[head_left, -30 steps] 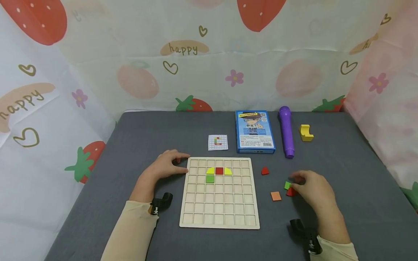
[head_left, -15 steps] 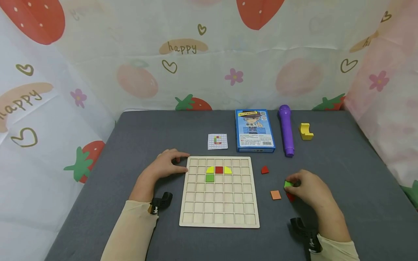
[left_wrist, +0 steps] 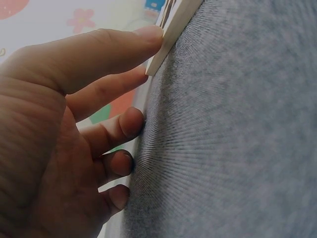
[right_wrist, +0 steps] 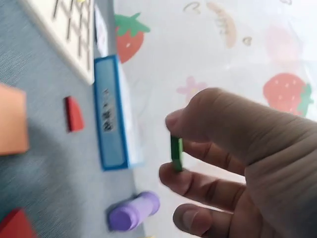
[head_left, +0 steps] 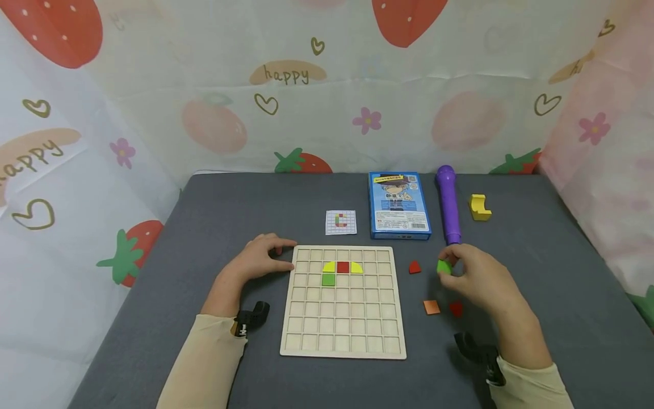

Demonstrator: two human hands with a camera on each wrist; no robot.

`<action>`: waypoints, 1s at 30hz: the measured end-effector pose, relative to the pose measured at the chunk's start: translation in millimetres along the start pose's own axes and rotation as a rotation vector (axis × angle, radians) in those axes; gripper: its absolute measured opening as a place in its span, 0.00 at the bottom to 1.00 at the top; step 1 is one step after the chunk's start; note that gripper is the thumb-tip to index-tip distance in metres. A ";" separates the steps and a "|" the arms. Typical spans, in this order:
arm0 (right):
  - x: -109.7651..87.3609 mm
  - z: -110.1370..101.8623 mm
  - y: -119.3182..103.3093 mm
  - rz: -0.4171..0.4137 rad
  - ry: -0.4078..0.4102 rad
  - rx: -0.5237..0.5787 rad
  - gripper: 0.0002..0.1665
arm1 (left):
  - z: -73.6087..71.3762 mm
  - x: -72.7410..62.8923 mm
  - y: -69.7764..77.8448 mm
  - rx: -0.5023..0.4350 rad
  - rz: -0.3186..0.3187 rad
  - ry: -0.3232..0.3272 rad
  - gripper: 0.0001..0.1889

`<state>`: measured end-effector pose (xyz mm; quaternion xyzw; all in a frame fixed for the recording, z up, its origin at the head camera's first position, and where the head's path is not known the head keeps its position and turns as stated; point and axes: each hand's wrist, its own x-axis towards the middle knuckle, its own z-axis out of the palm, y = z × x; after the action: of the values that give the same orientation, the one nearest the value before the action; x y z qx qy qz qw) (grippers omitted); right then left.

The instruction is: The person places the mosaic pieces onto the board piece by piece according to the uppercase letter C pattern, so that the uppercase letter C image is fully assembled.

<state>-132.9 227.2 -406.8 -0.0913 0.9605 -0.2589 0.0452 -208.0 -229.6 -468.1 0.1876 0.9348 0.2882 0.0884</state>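
A wooden grid board (head_left: pixel 350 311) lies on the grey table. My left hand (head_left: pixel 257 260) touches its upper left corner with thumb and forefinger; the other fingers are loosely bent. In its upper rows sit a red square tile (head_left: pixel 343 267), two yellow rounded tiles (head_left: pixel 356 267) and a green square tile (head_left: pixel 328 279). To the right of the board, my right hand (head_left: pixel 482 281) pinches a green tile (right_wrist: pixel 176 152) between thumb and fingers, raised off the table. Beneath and beside that hand lie an orange square tile (head_left: pixel 431 307) and two red tiles (head_left: pixel 456 309).
Behind the board lies a small pattern card (head_left: pixel 340 222). Right of it are a blue box (head_left: pixel 400 207), a purple microphone-shaped tube (head_left: pixel 448 204) and a yellow block (head_left: pixel 479 208). A printed cloth (head_left: pixel 204 57) hangs around the table's back and sides.
My right hand has taken the green tile from beside the red one and lifted it up and slightly away from me. The left hand stays at the board's corner.
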 end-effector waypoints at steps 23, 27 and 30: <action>29.9 14.6 -75.0 -0.263 0.076 0.050 0.11 | 0.6 0.3 -1.0 0.000 -0.004 -0.001 0.30; 34.7 28.0 -90.4 -0.335 0.079 0.025 0.12 | 0.5 0.3 -1.7 0.010 -0.004 -0.004 0.30; 37.2 39.5 -101.4 -0.369 0.066 0.017 0.13 | 0.2 0.1 -1.1 0.014 -0.011 -0.006 0.30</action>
<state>-148.6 114.4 -391.1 -0.2571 0.9262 -0.2737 -0.0336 -208.4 -230.3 -469.0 0.1841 0.9376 0.2805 0.0913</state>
